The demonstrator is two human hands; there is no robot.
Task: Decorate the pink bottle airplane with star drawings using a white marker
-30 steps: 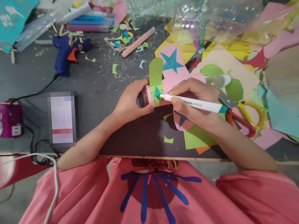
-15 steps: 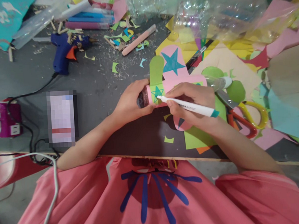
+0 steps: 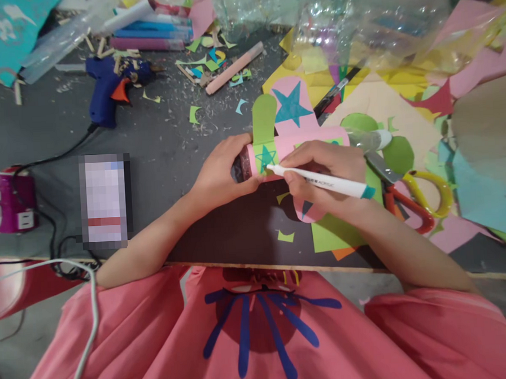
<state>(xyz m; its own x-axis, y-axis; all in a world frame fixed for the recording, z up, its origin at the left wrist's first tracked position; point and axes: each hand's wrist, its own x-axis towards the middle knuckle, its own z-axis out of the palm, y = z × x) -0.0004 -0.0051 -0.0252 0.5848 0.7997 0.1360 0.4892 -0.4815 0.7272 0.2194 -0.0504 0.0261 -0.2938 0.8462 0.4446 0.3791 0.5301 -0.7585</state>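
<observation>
A plastic bottle wrapped in pink paper (image 3: pixel 290 139) lies on its side in front of me, its clear neck (image 3: pixel 367 139) pointing right. My left hand (image 3: pixel 224 171) is closed around the base end, thumb near and fingers at the far side. A green strip (image 3: pixel 264 118) crosses the wrap and carries a partly coloured teal star (image 3: pixel 265 158). My right hand (image 3: pixel 324 171) grips a white marker (image 3: pixel 333 184) with a teal end, its tip at that star. A pink paper fin with a solid blue-teal star (image 3: pixel 291 104) sticks out beyond the bottle.
Scissors (image 3: pixel 423 200) with red and yellow handles lie right of my right hand, among coloured paper sheets (image 3: pixel 380 106). A blue glue gun (image 3: pixel 103 90), a phone (image 3: pixel 106 200) and cables occupy the left. Markers (image 3: pixel 151 33) and paper scraps lie further back.
The marker has shifted very slightly, its teal end a little to the right. More of the star's lower left looks coloured. My left hand stays in place on the bottle.
</observation>
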